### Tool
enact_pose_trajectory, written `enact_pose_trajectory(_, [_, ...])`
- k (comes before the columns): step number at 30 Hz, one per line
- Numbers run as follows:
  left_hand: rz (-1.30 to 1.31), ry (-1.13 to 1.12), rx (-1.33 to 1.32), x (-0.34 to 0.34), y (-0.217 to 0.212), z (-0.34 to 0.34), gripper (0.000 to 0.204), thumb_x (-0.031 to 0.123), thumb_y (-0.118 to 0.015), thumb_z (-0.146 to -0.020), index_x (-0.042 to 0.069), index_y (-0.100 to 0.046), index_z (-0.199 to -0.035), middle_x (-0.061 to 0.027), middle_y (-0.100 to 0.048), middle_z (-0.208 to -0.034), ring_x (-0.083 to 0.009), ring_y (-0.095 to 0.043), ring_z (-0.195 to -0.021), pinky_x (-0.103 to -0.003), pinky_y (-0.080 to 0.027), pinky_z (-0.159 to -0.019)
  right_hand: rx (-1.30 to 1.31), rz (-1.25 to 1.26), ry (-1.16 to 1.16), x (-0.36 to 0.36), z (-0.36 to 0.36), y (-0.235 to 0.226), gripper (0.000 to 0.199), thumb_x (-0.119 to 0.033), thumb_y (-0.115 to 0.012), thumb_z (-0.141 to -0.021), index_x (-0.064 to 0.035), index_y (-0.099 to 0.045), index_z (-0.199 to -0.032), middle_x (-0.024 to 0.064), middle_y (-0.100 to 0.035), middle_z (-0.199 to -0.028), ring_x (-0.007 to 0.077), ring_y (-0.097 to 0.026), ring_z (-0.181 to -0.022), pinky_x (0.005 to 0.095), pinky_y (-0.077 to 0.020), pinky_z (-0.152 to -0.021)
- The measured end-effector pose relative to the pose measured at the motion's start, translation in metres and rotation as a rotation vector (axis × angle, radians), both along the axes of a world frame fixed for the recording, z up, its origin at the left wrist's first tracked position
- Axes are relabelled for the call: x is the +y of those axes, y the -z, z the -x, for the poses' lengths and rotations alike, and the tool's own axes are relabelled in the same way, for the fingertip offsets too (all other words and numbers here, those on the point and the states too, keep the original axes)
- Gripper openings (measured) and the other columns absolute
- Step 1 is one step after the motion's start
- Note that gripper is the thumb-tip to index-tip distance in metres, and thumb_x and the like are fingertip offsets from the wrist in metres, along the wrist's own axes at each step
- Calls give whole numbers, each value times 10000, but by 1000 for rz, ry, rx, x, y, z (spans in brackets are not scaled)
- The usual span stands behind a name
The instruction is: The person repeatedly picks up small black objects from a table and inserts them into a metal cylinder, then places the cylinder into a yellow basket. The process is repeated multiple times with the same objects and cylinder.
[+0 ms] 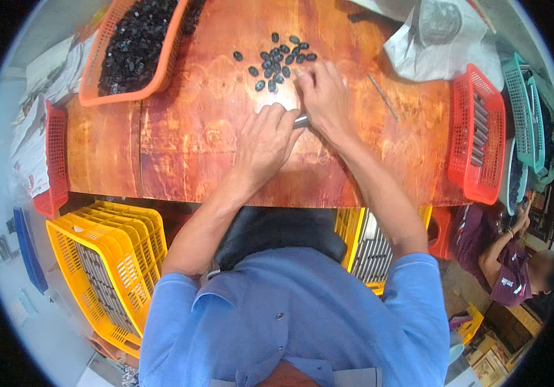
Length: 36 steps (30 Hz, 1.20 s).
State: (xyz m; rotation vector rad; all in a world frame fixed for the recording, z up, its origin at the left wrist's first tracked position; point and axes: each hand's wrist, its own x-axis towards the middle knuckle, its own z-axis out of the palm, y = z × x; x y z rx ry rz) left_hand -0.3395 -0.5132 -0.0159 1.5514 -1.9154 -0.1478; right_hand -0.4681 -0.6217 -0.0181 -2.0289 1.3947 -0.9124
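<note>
My left hand (265, 138) is closed round a short dark cylinder (301, 121) that lies low over the tabletop. One end of the cylinder sticks out toward my right wrist; the rest is hidden under the fingers. My right hand (324, 97) is just to the right, its fingers curled and thumb drawn in at the near right side of a loose cluster of small black oval pieces (277, 59). Whatever its fingertips hold is too small or covered to make out. The ovals lie scattered on the reddish-brown wooden table (193, 142).
An orange basket (114, 98) of black parts stands at the far left. On the right are a thin rod (383, 97), a red basket (488, 135) of dark cylinders and green baskets (522, 97). Yellow crates (141, 238) stand below the table edge. A person (503, 264) sits at right.
</note>
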Motion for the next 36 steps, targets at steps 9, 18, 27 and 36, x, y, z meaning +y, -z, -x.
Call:
enact_pose_trajectory(9, [-772,-102,1145,15,-28,-3,409,212,-579,-1070,106,-596,-1464,42,-586,-815,-42,-549,-704,-235,-479,-595,-291,131,25,-17,27,25,372,-295,-453,-1109,-25,-606,-903,63,-544,-822,205,-530,-802,395,-448,-752])
enact_pose_trajectory(18, [-468,-74,770,106,-27,-22,363,279,-667,-1025,8,-694,-1265,-198,-736,-1115,-235,-680,-967,-400,-531,-815,-431,-153,24,-12,18,25,380,-299,-525,-1109,55,-627,-1017,75,-570,-896,192,-519,-794,326,-458,-722])
enact_pose_trajectory(27, [-319,-345,1048,207,-56,-105,481,205,-707,-1011,26,-530,-1422,-107,-715,-1165,-163,-676,-955,-361,-558,-825,-293,-122,42,-7,8,12,379,-277,-548,-1116,23,-569,-885,24,-451,-793,154,-409,-720,319,-390,-653])
enact_pose_trajectory(36, [92,-1138,358,364,-160,-243,414,112,-719,-941,-29,-649,-1324,-78,-640,-1137,-183,-657,-989,-329,-560,-894,-179,-58,-4,-21,20,30,402,-308,-561,-1112,11,-558,-868,32,-427,-761,159,-392,-704,321,-370,-636])
